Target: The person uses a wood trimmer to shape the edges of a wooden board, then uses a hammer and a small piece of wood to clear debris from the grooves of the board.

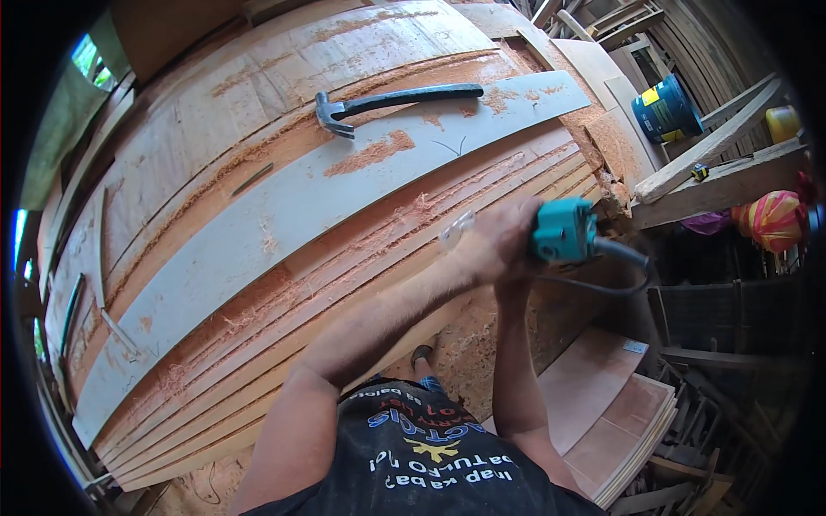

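Note:
Both my hands grip a teal power tool [564,230] at the near right edge of a wide wooden workpiece [258,163]. My left hand [486,245] wraps its left side, next to a clear guard. My right hand [520,267] holds it from below and is mostly hidden behind the left. A black cord [624,262] runs from the tool to the right. The boards under the tool carry long routed grooves filled with reddish sawdust [370,249].
A black-handled claw hammer [387,103] lies on a long grey strip [327,193] across the boards. A blue bucket [667,107] stands at the back right beside timber beams [714,146]. Plywood sheets [611,413] are stacked on the floor at the lower right.

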Available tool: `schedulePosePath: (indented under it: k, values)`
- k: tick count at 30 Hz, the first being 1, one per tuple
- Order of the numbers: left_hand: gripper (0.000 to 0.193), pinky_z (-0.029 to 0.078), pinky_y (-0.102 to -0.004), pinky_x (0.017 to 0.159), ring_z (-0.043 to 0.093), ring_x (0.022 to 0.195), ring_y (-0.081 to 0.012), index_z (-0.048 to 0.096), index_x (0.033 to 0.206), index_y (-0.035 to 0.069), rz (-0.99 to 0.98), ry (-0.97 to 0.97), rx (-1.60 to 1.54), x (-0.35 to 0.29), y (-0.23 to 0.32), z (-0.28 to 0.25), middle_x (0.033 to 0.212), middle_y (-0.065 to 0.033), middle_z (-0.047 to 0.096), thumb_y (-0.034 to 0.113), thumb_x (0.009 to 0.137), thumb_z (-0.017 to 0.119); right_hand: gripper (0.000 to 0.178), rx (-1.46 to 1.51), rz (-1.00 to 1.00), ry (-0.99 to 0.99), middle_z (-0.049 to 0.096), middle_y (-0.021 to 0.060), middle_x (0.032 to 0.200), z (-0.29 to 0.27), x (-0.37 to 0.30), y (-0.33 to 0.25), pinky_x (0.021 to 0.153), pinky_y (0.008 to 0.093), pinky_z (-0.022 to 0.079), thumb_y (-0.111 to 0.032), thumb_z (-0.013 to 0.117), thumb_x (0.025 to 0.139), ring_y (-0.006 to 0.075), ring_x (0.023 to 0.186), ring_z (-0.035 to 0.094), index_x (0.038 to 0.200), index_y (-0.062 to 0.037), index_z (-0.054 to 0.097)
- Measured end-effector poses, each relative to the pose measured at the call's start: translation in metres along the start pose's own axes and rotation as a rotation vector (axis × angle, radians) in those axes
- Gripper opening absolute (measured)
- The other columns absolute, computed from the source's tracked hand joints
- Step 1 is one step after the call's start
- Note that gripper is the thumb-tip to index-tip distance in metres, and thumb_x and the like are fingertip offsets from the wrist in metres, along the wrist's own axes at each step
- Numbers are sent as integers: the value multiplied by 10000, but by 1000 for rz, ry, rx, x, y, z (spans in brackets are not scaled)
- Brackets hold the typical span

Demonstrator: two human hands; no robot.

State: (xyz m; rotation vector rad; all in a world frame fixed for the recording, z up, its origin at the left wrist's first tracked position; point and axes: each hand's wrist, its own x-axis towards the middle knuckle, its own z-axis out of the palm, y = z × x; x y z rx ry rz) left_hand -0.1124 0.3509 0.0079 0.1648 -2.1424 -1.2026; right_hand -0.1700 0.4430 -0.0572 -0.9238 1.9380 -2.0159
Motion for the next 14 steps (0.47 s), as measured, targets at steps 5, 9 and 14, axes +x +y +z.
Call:
schedulePosePath:
  k: [5, 9, 14]
  values:
    - [872, 447, -392, 969, 557, 1148, -322, 449, 1324, 38, -181, -287, -324, 67, -32, -44, 1204, -210, 574, 503, 676, 802, 772, -78, 14, -126, 494, 126, 1298, 7, 58, -3, 1001, 358, 410, -252, 781, 790, 215, 1187, 501, 1369, 38, 360]
    - [862, 427, -388, 987, 551, 1167, -333, 522, 1303, 18, -173, -274, -310, 119, -57, -55, 1249, -253, 569, 694, 775, 606, 616, -20, -32, -153, 559, 119, 1195, 25, 100, 15, 904, 313, 487, -167, 776, 791, 176, 1060, 577, 1270, 54, 458]
    - [726, 532, -386, 863, 591, 1088, -304, 500, 1349, 76, -314, -297, -199, 141, -44, -73, 1237, -224, 580, 606, 858, 566, 509, -14, 108, -131, 611, 124, 1104, 36, 118, 22, 836, 273, 529, -125, 764, 798, 169, 958, 632, 1203, 57, 515]
